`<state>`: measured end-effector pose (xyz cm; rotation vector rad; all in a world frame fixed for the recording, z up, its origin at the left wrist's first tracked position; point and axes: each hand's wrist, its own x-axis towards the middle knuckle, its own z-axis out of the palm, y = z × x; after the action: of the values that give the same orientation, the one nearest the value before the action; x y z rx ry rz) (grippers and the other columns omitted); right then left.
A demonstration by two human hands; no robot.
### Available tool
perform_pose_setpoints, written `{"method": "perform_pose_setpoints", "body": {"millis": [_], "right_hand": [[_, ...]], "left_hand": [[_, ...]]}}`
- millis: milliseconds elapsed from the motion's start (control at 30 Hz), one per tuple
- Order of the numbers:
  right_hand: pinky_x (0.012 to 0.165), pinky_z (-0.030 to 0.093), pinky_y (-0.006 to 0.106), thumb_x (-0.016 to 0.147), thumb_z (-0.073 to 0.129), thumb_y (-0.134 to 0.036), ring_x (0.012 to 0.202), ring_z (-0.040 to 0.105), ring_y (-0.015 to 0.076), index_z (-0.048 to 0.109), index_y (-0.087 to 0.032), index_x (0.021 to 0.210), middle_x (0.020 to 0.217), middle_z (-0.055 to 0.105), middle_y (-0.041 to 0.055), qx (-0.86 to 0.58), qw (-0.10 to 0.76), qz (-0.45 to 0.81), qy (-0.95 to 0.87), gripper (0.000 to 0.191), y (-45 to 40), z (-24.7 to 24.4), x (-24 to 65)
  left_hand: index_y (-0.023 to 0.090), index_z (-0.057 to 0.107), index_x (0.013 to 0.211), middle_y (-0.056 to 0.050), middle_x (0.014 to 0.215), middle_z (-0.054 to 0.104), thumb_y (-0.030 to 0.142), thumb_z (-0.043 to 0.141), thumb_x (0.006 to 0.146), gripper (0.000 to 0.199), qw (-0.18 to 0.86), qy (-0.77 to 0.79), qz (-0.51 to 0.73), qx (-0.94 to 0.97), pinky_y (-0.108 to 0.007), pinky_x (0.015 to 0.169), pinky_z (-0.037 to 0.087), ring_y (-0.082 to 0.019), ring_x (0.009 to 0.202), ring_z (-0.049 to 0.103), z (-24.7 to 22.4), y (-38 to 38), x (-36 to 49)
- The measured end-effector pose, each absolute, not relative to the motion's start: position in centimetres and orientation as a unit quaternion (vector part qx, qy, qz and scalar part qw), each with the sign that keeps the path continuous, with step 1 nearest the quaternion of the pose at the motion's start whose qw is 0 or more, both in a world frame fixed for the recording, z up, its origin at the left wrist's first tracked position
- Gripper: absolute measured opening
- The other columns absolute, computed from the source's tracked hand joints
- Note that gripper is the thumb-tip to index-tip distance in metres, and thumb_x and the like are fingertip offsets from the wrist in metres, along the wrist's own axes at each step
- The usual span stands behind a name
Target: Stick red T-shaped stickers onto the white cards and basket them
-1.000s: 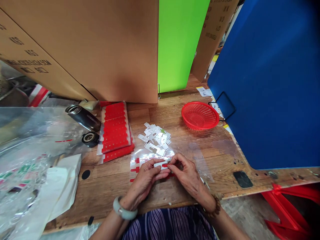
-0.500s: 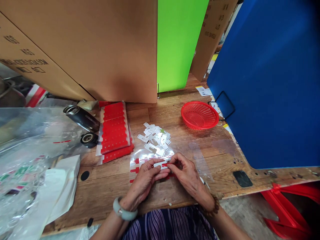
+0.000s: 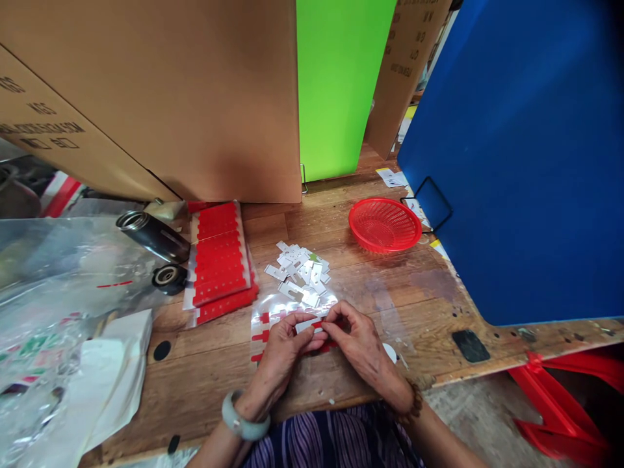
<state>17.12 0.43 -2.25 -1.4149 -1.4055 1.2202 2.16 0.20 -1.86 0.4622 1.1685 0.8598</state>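
Note:
Between thumb and fingers, my left hand (image 3: 283, 346) holds a small flat silver-white plate (image 3: 305, 325). My right hand (image 3: 359, 343) pinches a small red sticker (image 3: 316, 325) at the plate's right end; the sticker lies against the plate, partly hidden by fingertips. Under both hands is a clear sheet with red stickers (image 3: 260, 337), its middle covered by the hands. Just beyond it lies a loose pile of similar slotted plates (image 3: 298, 273), with a bit of green among them.
Red sticker sheets (image 3: 220, 253) are stacked at left, beside a dark flask (image 3: 158, 239) and its lid (image 3: 169, 278). A red plastic basket (image 3: 385, 225) stands at back right. Cardboard (image 3: 219, 97), a green panel (image 3: 336, 91) and a blue panel (image 3: 526, 169) border the table. Plastic bags (image 3: 43, 364) cover the left.
The view has shifted slightly. Both hands stay together at the plate, with the red sticker still pinched at its right end; the fingers have moved only a little.

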Motion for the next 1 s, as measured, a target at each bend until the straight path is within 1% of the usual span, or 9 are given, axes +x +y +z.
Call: {"method": "perform_pose_setpoints", "body": {"millis": [200,367,500,600,667,767,1000], "right_hand": [[0.068,0.042,0.026,0.076,0.055,-0.015,0.069,0.055,0.0143,0.056,-0.02,0.07,0.07,0.06,-0.0028,-0.566,0.383,0.513,-0.519,0.008,0.0,-2.0,16.7],[0.073,0.04,0.028,0.077,0.057,-0.016,0.074,0.054,0.0148,0.055,-0.02,0.068,0.075,0.059,-0.0019,-0.573,0.4,0.465,-0.544,0.009,0.0,-1.5,16.6],[0.068,0.039,0.026,0.079,0.053,-0.015,0.069,0.052,0.0136,0.054,-0.02,0.072,0.07,0.057,-0.0033,-0.559,0.397,0.483,-0.544,0.009,0.2,-1.2,16.9],[0.065,0.039,0.025,0.079,0.052,-0.014,0.067,0.052,0.0137,0.053,-0.02,0.073,0.07,0.057,-0.0029,-0.561,0.402,0.468,-0.552,0.009,0.3,-1.3,17.0],[0.064,0.039,0.026,0.079,0.052,-0.013,0.067,0.052,0.0138,0.053,-0.02,0.074,0.071,0.057,-0.0026,-0.565,0.4,0.453,-0.562,0.009,0.3,-1.4,17.0],[0.065,0.039,0.026,0.08,0.05,-0.012,0.067,0.053,0.0142,0.054,-0.021,0.076,0.071,0.058,-0.0024,-0.568,0.393,0.441,-0.573,0.01,0.3,-1.7,17.0],[0.066,0.04,0.027,0.082,0.049,-0.013,0.072,0.054,0.0159,0.053,-0.021,0.077,0.077,0.059,-0.0001,-0.582,0.369,0.403,-0.602,0.01,0.2,-2.3,16.8]], "left_hand": [[0.011,0.061,0.101,-0.008,0.082,0.074,0.024,0.082,0.065,0.044,0.699,0.537,0.408,0.238,-0.022,0.067,0.056,-0.014,0.064,0.071,-2.0,0.1,2.0],[0.011,0.061,0.101,-0.007,0.078,0.075,0.024,0.083,0.062,0.046,0.696,0.534,0.414,0.241,-0.021,0.064,0.056,-0.014,0.062,0.07,-1.6,0.2,1.9],[0.01,0.061,0.099,-0.009,0.076,0.075,0.023,0.083,0.062,0.045,0.696,0.54,0.41,0.237,-0.023,0.066,0.057,-0.018,0.066,0.072,-1.1,0.1,2.0],[0.01,0.062,0.099,-0.011,0.079,0.075,0.02,0.083,0.063,0.042,0.7,0.543,0.404,0.225,-0.024,0.065,0.057,-0.019,0.068,0.073,-0.9,0.0,2.1],[0.011,0.062,0.098,-0.011,0.082,0.075,0.017,0.081,0.064,0.039,0.704,0.543,0.402,0.219,-0.023,0.065,0.057,-0.019,0.068,0.073,-0.8,-0.1,2.1],[0.01,0.063,0.096,-0.01,0.08,0.075,0.014,0.079,0.067,0.034,0.703,0.547,0.402,0.211,-0.023,0.066,0.058,-0.018,0.067,0.073,-0.8,-0.2,2.1],[0.01,0.062,0.099,-0.008,0.073,0.074,0.014,0.08,0.066,0.038,0.704,0.55,0.403,0.199,-0.022,0.065,0.058,-0.018,0.065,0.072,-0.8,-0.1,2.3]]}}
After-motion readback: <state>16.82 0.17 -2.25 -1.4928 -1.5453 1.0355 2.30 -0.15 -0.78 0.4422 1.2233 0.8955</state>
